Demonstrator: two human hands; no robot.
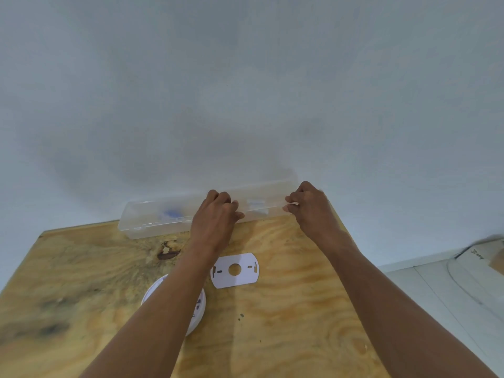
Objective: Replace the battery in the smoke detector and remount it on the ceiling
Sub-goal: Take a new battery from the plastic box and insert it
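A long clear plastic box lies at the far edge of the plywood table, against the wall. A blue item and a small pale item show dimly through its lid. My left hand grips the box's front edge near its middle. My right hand pinches the front edge near the box's right end. The white round smoke detector lies on the table under my left forearm, mostly hidden. Its flat white mounting plate with a centre hole lies between my arms.
A pale wall rises right behind the table. A dark knot marks the wood left of my left wrist. To the right, beyond the table edge, is a white floor with a cardboard piece.
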